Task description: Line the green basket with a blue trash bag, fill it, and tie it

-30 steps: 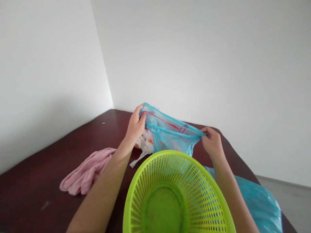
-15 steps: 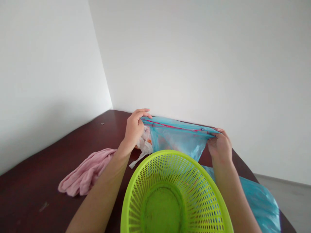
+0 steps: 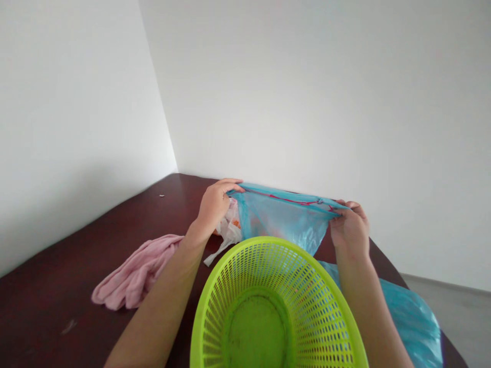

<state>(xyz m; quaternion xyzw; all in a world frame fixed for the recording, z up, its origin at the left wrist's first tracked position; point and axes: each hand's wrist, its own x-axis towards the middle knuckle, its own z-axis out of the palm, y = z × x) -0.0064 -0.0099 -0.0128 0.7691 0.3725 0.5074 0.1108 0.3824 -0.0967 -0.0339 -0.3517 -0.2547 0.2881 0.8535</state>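
A blue see-through drawstring plastic bag is stretched between my hands, beyond the basket. My left hand is closed on the bag's upper left corner. At the upper right corner, my right hand pinches the bag's edge. A red drawstring runs along the top edge of the bag. In front of the bag stands a green slotted plastic basket with nothing in it. Behind my left wrist lies a crumpled white plastic bag with orange marks, partly hidden.
A pink cloth lies bunched on the dark red table at the left. More blue plastic rests at the right edge, partly behind my right forearm. A small white scrap sits far left. White walls border the table.
Both hands have shifted slightly to the right with the bag's top edge. Less of the red drawstring shows near my left hand. The basket and cloth have not moved.
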